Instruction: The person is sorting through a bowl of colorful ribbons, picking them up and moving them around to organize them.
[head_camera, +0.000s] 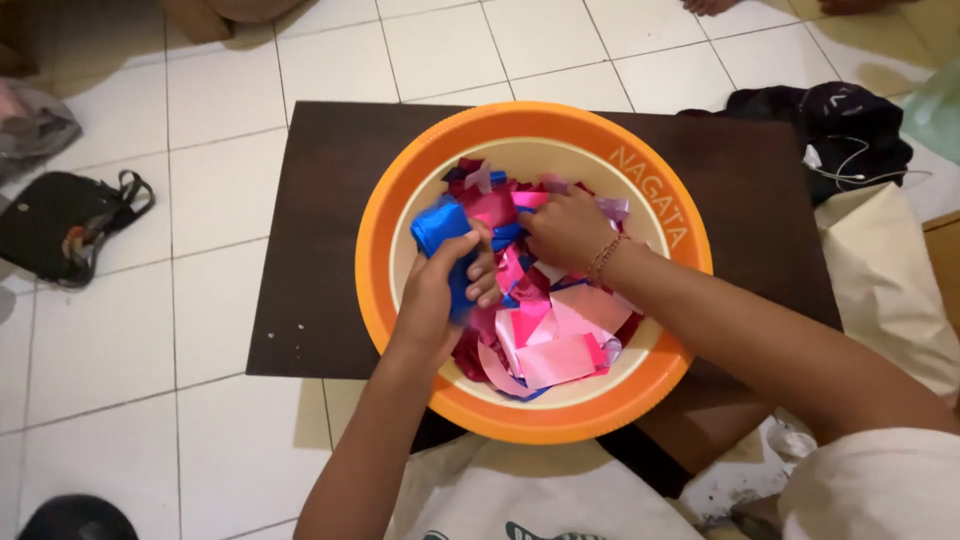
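1. The left hand (440, 285) is gripping a blue ribbon roll (446, 240) over the orange basin (640, 395), its fingers (485, 280) clamped around the roll's lower end.
2. The right hand (566, 226) is reaching into the ribbon scraps (555, 335), pink, red and blue, piled inside the basin; its fingers are curled together into the heap, though I cannot tell what they are pinching.
3. Judging from this, the sorting is going best with the roll kept gripped firmly and lifted clear, so loose strands are not snagging.
4. The basin is sitting on a low dark counter (310, 250), so pulling gently is keeping it from sliding.
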